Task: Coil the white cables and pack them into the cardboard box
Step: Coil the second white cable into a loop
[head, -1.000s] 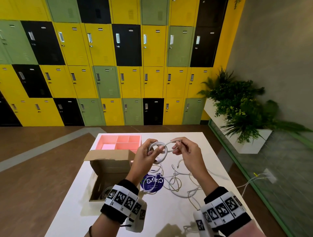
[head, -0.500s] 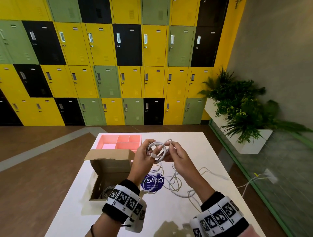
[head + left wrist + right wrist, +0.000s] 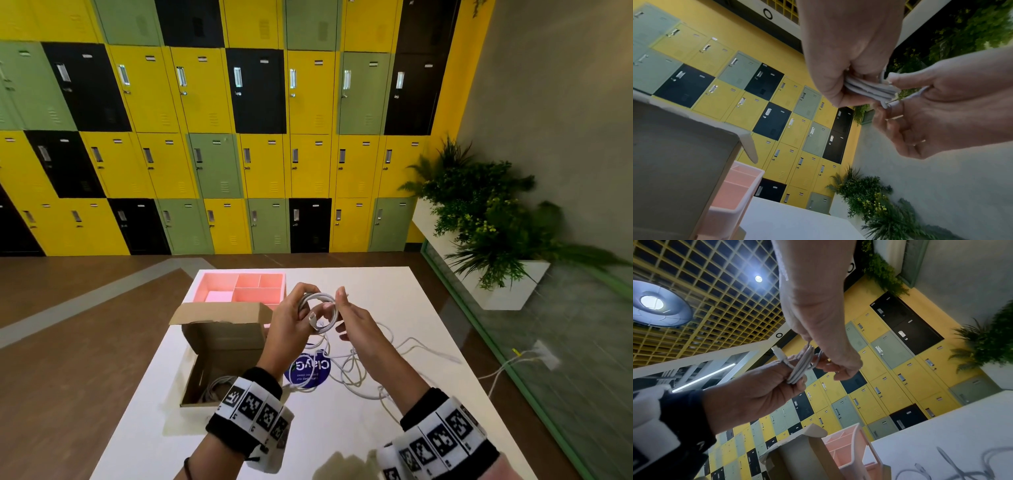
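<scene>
Above the table I hold a coil of white cable (image 3: 319,313). My left hand (image 3: 297,317) grips its left side, thumb across the loops, and a plug end (image 3: 778,353) sticks out by that thumb. My right hand (image 3: 339,310) pinches a strand at the coil's right edge; the left wrist view shows that strand (image 3: 886,104) between its thumb and finger. The open cardboard box (image 3: 219,346) stands below my left hand with a coiled cable (image 3: 216,386) inside. Loose white cables (image 3: 356,371) lie tangled on the white table (image 3: 394,308) under my right forearm.
A pink divided tray (image 3: 239,287) sits behind the box. A round blue sticker (image 3: 308,370) lies under the loose cables. One cable trails off the table's right edge toward a floor socket (image 3: 544,356). A planter (image 3: 507,291) stands to the right, lockers behind.
My right hand has swung in from the coil's far right to its near right edge, laying another loop on. The left hand has kept its hold and stayed almost still.
</scene>
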Demonstrator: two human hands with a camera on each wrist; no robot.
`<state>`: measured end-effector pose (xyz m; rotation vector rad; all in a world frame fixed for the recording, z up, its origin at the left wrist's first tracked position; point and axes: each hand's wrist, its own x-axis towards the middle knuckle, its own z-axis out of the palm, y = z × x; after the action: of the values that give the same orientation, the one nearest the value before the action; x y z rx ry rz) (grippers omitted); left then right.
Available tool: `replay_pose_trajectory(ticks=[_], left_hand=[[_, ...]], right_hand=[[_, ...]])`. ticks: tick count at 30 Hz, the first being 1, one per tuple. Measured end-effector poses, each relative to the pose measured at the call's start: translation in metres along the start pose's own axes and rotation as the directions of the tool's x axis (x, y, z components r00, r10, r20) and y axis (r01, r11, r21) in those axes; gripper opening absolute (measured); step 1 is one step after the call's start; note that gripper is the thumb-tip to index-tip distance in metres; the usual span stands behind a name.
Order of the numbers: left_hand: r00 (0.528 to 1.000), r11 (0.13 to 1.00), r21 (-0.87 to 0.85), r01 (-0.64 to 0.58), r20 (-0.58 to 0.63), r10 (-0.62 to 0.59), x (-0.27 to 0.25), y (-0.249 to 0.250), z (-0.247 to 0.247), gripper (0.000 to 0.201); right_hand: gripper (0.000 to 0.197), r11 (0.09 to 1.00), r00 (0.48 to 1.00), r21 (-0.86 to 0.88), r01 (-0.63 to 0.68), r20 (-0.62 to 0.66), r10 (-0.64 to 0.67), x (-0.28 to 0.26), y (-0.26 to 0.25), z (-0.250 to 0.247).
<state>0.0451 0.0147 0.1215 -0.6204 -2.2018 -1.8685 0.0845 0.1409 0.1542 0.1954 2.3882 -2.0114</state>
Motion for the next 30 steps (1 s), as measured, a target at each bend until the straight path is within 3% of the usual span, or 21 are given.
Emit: replay_pose_trajectory(ticks=[5, 11, 17, 23, 27, 30], left_hand=[[0.995, 0.992, -0.111, 0.057, 0.087, -0.048, 0.001, -0.002, -0.003, 0.019], [0.997, 0.990, -0.130, 0.058, 0.061, -0.050, -0.002, -0.001, -0.004, 0.028], [0.999, 0.997, -0.068, -0.039, -0.010, 0.038, 0.003, -0.002, -0.001, 0.015], [0.998, 0.999, 0.004, -0.053, -0.028, 0.054, 0.000, -0.003, 0.001, 0.013], [1.000, 0.998, -0.068, -0.016, 0.001, 0.016, 0.000, -0.005, -0.001, 0.011], [1.000, 0.994, -0.104, -0.022, 0.003, 0.022, 0.001, -0.003, -0.002, 0.012]], right_hand=[[0.047, 1.000, 1.000, 0.000, 0.025, 0.020, -0.025, 0.002, 0.007, -0.007], [0.028, 0.991, 0.991, 0.037, 0.130, -0.040, -0.129, 0.008, 0.007, -0.012], [0.041, 0.999, 0.999, -0.038, 0.030, -0.016, -0.031, 0.006, 0.008, -0.003], [0.049, 0.991, 0.990, 0.065, -0.118, 0.084, 0.112, -0.001, 0.008, 0.003], [0.066, 0.988, 0.983, 0.087, -0.130, 0.144, 0.116, -0.003, 0.009, 0.008], [0.056, 0.991, 0.978, 0.085, -0.106, 0.187, 0.088, 0.000, 0.011, 0.005]])
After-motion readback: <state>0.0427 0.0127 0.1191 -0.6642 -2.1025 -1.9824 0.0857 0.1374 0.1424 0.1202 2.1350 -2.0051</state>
